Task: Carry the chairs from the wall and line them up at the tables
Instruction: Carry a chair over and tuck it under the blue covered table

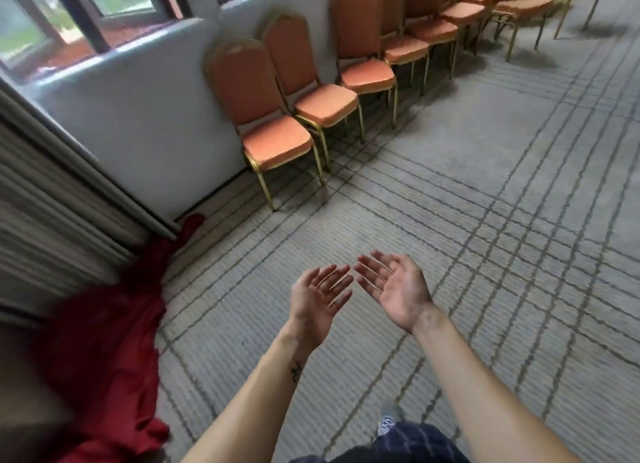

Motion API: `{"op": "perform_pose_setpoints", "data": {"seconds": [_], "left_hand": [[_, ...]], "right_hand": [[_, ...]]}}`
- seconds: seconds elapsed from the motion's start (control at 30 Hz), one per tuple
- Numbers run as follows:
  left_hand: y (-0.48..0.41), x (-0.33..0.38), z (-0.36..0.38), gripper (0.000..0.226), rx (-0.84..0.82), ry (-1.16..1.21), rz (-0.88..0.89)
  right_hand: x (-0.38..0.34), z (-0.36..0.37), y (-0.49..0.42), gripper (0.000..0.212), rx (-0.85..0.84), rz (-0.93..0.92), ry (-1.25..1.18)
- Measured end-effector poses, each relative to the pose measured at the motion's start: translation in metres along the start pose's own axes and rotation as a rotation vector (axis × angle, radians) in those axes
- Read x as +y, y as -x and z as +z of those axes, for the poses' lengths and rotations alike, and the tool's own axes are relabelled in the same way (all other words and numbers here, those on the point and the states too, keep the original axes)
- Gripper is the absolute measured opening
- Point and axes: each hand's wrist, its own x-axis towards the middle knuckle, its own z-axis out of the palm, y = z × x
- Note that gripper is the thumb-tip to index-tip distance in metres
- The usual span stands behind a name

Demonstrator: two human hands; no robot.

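A row of orange padded chairs with gold metal legs stands along the grey wall under the windows. The nearest chair (263, 123) is at the row's left end, the second chair (313, 92) beside it, a third chair (362, 60) further back, and several more run toward the top right. My left hand (320, 298) and my right hand (394, 289) are held out over the carpet, palms up, fingers straight and spread. Both are empty and well short of the nearest chair. No table is in view.
Red cloth (104, 341) lies heaped on the floor at the lower left, below a ribbed grey panel (52, 220). Grey carpet (502, 192) with dark line patterns stretches to the right. My shoe (386, 424) shows at the bottom.
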Motion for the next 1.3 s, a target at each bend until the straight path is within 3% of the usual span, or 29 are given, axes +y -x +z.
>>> {"op": "perform_pose_setpoints", "data": {"seconds": [0.33, 0.97, 1.3], "left_hand": [[-0.096, 0.131, -0.012, 0.040, 0.123, 0.143, 0.194], [-0.314, 0.468, -0.083, 0.041, 0.049, 0.125, 0.211], [-0.473, 0.604, -0.099, 0.039, 0.189, 0.192, 0.248]], "right_hand": [[-0.021, 0.128, -0.150, 0.040, -0.166, 0.201, 0.187], [-0.007, 0.414, -0.417, 0.042, -0.135, 0.133, 0.229], [-0.028, 0.520, -0.627, 0.043, -0.134, 0.181, 0.239]]}}
